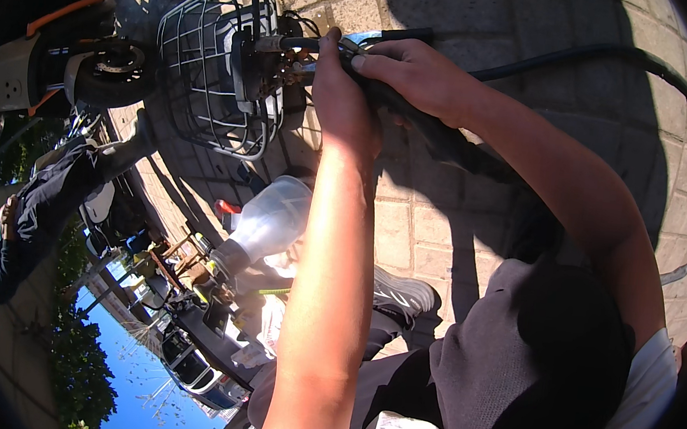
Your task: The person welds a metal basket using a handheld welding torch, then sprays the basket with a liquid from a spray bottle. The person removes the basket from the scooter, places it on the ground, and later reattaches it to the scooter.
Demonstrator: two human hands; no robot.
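Observation:
My left hand (340,90) and my right hand (410,80) are side by side at the top middle, both closed on a black cable (307,43) or tube; their grips hide part of it. A small metallic piece sits between my fingers, too hidden to make out. Just left of my hands are a grey wire basket (201,60) and a cluster of rusty metal fittings (285,72) beside it. Below my right hand, a dark elongated shape lies in shadow. A long black hose (591,52) curves across the paving to the right.
A scooter wheel (109,72) and body stand at upper left. A person in dark clothes (37,218) is at left. A translucent plastic container (269,216) is beside my left forearm, with cluttered items and a vehicle (188,365) farther off. Paving (392,227) lies underneath.

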